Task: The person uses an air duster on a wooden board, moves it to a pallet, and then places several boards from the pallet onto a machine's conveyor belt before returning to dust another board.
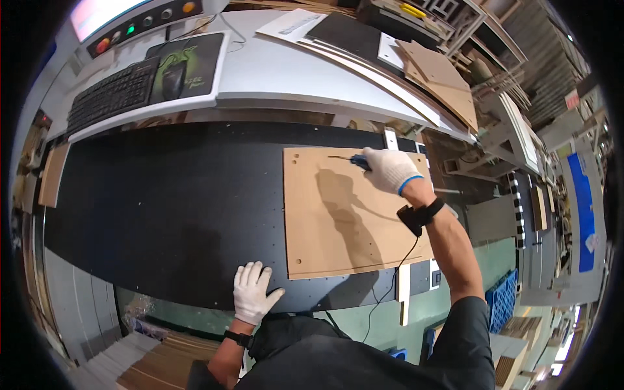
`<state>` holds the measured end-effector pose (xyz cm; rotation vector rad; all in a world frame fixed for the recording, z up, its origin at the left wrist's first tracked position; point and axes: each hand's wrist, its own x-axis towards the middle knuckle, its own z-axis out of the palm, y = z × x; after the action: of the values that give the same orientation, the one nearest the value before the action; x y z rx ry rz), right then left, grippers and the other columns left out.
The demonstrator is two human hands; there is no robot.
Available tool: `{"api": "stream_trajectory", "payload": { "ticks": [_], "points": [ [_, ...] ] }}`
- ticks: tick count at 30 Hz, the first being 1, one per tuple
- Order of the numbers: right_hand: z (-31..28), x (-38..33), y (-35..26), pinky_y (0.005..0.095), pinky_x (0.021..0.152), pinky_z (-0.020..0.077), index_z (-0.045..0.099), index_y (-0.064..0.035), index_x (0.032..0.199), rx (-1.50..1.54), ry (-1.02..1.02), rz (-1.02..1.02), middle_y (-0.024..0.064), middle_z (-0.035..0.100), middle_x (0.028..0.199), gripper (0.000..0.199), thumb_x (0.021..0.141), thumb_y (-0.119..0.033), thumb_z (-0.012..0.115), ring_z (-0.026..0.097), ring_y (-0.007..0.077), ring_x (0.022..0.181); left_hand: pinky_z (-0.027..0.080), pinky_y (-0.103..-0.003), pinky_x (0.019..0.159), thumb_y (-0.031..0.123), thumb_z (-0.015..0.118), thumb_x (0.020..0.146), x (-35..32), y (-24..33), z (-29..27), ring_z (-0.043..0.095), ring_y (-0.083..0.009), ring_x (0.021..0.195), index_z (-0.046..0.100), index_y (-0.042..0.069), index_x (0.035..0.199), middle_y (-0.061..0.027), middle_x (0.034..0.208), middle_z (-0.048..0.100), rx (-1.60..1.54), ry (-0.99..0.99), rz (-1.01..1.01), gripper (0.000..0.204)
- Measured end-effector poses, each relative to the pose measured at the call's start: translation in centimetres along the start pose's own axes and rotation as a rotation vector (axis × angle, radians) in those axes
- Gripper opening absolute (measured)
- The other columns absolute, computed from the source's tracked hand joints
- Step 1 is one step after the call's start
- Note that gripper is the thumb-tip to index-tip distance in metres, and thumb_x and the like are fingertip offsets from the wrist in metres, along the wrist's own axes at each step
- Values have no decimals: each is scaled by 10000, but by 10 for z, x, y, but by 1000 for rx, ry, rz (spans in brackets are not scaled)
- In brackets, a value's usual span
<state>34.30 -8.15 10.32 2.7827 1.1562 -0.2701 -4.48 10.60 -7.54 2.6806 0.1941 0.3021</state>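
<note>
A light brown board [338, 221] with small holes lies flat on the black machine bed [169, 208]. My right hand [391, 169], in a white glove, is closed around a blue-handled screwdriver [348, 158] whose thin tip rests on the board's far edge. A black band with a cable is on that wrist. My left hand [252, 292], also gloved, lies flat with fingers spread on the near edge of the black bed, just left of the board's near corner.
A grey desk [286, 71] beyond the bed carries a keyboard [114, 94], a mouse [172, 81] on a dark pad, papers and stacked brown panels [442, 81]. A control panel with coloured buttons [140, 26] is at top left. Blue crates [502, 299] stand at the right.
</note>
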Motion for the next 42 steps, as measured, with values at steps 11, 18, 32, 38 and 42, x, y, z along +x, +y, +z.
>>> {"api": "stream_trajectory", "payload": {
  "ticks": [11, 18, 32, 38, 42],
  "points": [
    [4, -41, -100, 504, 599, 546, 615, -80, 1033, -46, -16, -301, 184, 686, 732, 210, 899, -227, 682, 703, 393, 704, 342, -547, 1172, 438, 818, 751, 1, -8, -6, 513, -386, 1307, 656, 52, 1247, -178, 1342, 586, -12, 25, -28, 649],
    [11, -192, -98, 494, 565, 541, 586, -85, 991, -100, -264, -259, 142, 654, 645, 186, 900, -223, 671, 691, 371, 620, 375, -551, 1147, 412, 861, 701, 1, -5, 5, 532, -376, 1286, 659, 64, 1237, -174, 1333, 588, -72, 29, -2, 670],
    [32, -308, 29, 527, 702, 576, 654, -76, 1039, -17, -248, 432, 210, 730, 849, 227, 904, -258, 642, 718, 418, 804, 366, -575, 1152, 389, 871, 700, -2, -5, 7, 506, -396, 1314, 624, 53, 1281, -196, 1386, 552, -22, 54, 95, 716],
    [2, -226, -133, 510, 536, 536, 618, -106, 1029, 151, -26, -137, 152, 646, 649, 171, 899, -211, 652, 686, 379, 608, 401, -512, 1153, 176, 737, 872, -7, -20, 19, 496, -432, 1349, 546, -23, 1397, -247, 1455, 503, -290, 160, -24, 594],
    [3, -155, -91, 505, 541, 535, 634, -91, 989, 120, 289, 44, 162, 655, 658, 119, 896, -165, 639, 688, 379, 625, 412, -479, 1152, 48, 685, 876, -4, -21, 21, 490, -438, 1361, 518, -61, 1415, -261, 1501, 463, -298, 164, -57, 574]
  ]
}}
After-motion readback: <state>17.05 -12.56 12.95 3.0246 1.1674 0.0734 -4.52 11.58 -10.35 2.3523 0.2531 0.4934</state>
